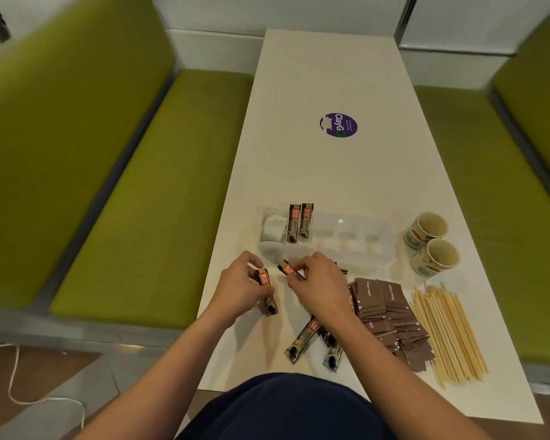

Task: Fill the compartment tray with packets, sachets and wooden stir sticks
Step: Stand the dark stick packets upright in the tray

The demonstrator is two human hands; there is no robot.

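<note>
Compartment tray [346,254] — nearby, coffee sachet [265,277] in grip of left hand [238,289], second sachet [290,270] in right hand [323,282]

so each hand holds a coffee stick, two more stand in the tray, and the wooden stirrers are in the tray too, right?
No. The wooden stirrers are not in the tray: the head view shows them on the table beside the brown sugar packets. The rest holds: left hand and right hand each hold a coffee stick, two more stand in the tray.

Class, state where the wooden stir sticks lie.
Head view: the stir sticks lie on the table, right side, beside the brown sachets, near the paper cups.
</note>
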